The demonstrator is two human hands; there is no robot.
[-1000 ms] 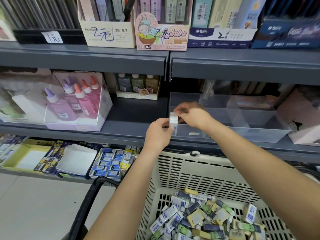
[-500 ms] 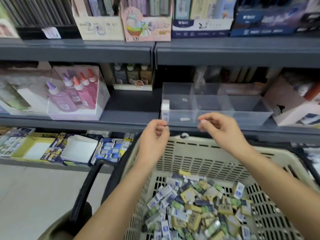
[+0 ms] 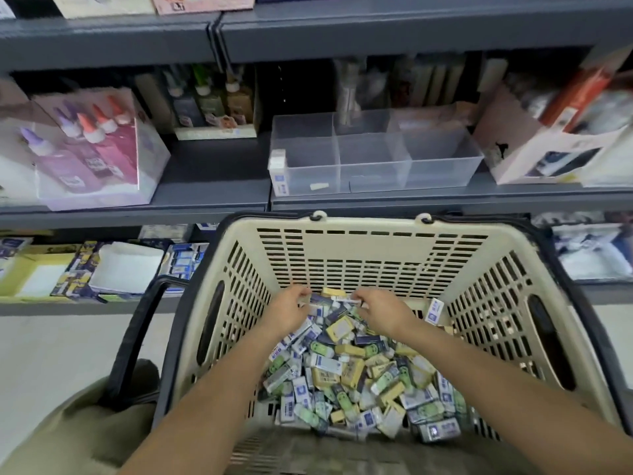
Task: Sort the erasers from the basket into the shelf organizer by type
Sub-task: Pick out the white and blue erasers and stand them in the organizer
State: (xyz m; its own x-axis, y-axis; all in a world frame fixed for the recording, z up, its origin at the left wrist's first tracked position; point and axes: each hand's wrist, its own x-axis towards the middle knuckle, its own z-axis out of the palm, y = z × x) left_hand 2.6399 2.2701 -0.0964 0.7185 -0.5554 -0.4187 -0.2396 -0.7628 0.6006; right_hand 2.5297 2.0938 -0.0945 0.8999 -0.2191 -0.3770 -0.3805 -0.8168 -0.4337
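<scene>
Both hands have dropped from the shelf edge, where they hovered half a second ago, down into the basket (image 3: 373,224), and the view has tipped down with them. Now the left hand (image 3: 289,311) and the right hand (image 3: 385,315) sit knuckles-up at the far end of the heap of erasers (image 3: 342,371), most of which lies behind the wrists, toward the person. Right fingertips (image 3: 358,301) are curled narrow and pinch one end of a pale eraser (image 3: 340,298) that lies across the gap between the two hands. Left fingers (image 3: 301,293) curl down at its other end; blur hides whether they grip it or only touch the pile, so I cannot tell. Just off the right hand's outer side, a blue-labelled eraser (image 3: 434,310) leans against the basket wall. Well beyond the fingertips and above them, the clear shelf organizer (image 3: 442,166) stands on the grey shelf, with one boxed eraser (image 3: 278,171) upright in the front corner of its left compartment. Farther out past the left fingers, a carton of glue bottles (image 3: 85,149) sits on the same shelf.
</scene>
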